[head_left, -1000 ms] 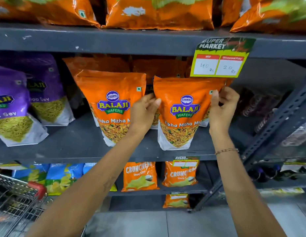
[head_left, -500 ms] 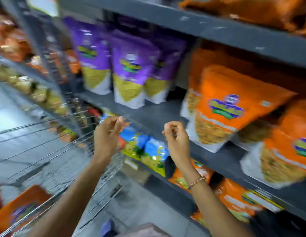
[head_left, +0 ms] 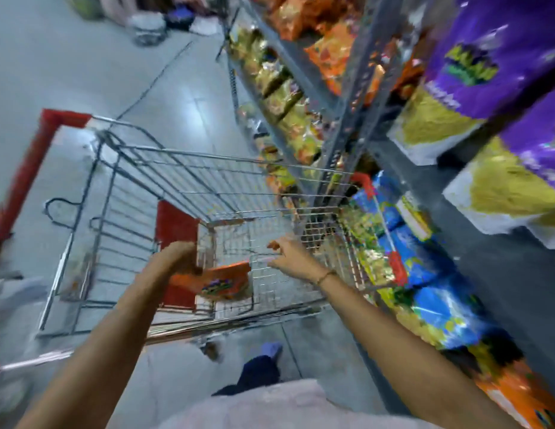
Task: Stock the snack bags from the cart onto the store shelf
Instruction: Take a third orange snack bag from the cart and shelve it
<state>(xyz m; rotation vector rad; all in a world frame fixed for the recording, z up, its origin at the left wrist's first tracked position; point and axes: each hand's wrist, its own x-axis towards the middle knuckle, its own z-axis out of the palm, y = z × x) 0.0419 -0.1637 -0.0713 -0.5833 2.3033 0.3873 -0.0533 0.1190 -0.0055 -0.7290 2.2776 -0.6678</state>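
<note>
We reach both hands into the cart (head_left: pixel 189 168). An orange bag (head_left: pixel 222 281) lies on the cart's floor near its near edge. Our left hand (head_left: pixel 177 258) hangs just over the bag's left end; blur hides whether its fingers are closed. Our right hand (head_left: pixel 287 253), fingers apart, hovers just right of the bag, not touching it.

Metal wire, glossy film, smooth floor

The cart (head_left: pixel 208 168) is bare shiny metal wire with red plastic trim; the orange snack bag (head_left: pixel 222 281) in it and the purple bags (head_left: pixel 474 57) are glossy plastic film, the shelf (head_left: pixel 499 274) matt grey painted metal, the floor (head_left: pixel 84 57) smooth, slightly reflective tile.
</note>
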